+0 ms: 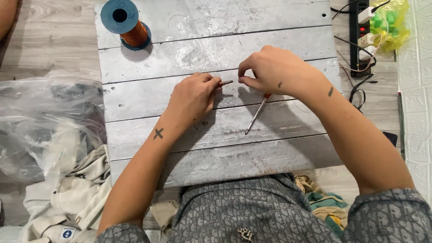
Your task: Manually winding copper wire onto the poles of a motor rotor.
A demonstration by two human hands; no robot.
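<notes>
The left hand (193,96) rests near the middle of the grey wooden tabletop (216,148). Its grip is pinching a small brown rod (225,83) — the tip pokes out toward 3 o'clock. The right hand (274,69) sits just beside it, at 3 o'clock from the rod. Its thumb and finger are pressed together close to the rod's tip, but what they pinch is too small to see. It may be a thin wire — I cannot tell.

Under the right hand, at 5 o'clock from the rod, lies a thin metal tool (255,116) with an orange bit near its top. It lies slanted on the tabletop, and no hand holds it.

Far off at 11 o'clock stands a spool of copper wire (126,24) with blue ends, upright near the tabletop's corner.

At 2 o'clock, off the tabletop, a black power strip (360,40) lies on the floor. At 8 o'clock there is a clear plastic bag (45,121), with a pale cloth (72,193) below it.
</notes>
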